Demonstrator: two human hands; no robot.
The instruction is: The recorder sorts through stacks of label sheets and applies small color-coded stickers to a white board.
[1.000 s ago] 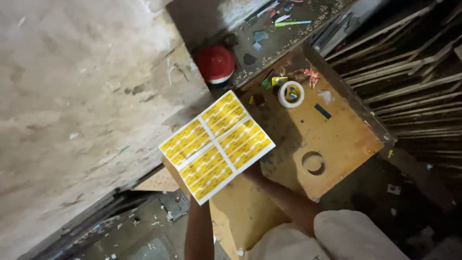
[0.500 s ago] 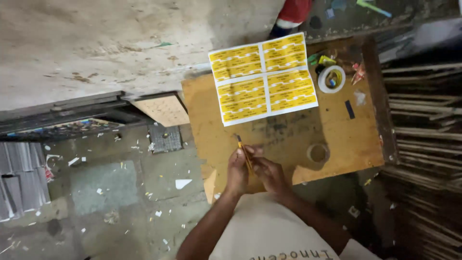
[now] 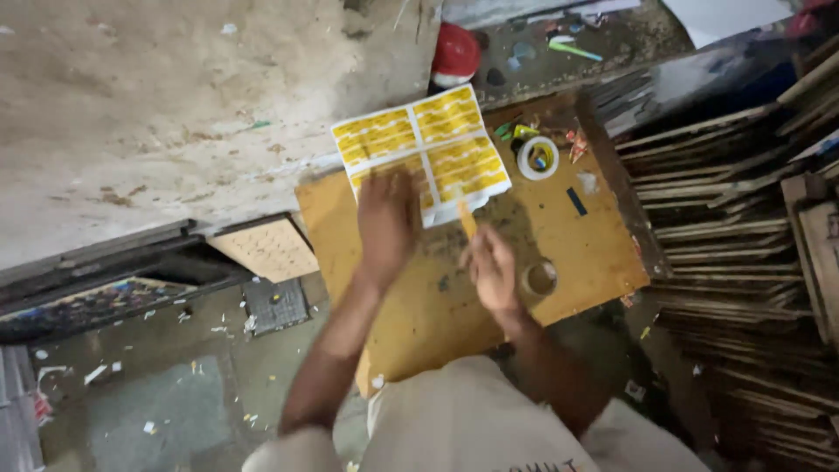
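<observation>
Left hand has moved onto label sheet; right hand holds stick.

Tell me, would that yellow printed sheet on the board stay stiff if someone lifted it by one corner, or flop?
The yellow printed sheet looks thin and flat like paper, so it would probably droop and feel light. It overhangs the wooden board's far edge, so a push could slide it off. The left hand lies partly over its near edge, which likely pins it; the right hand holds a thin stick.
</observation>
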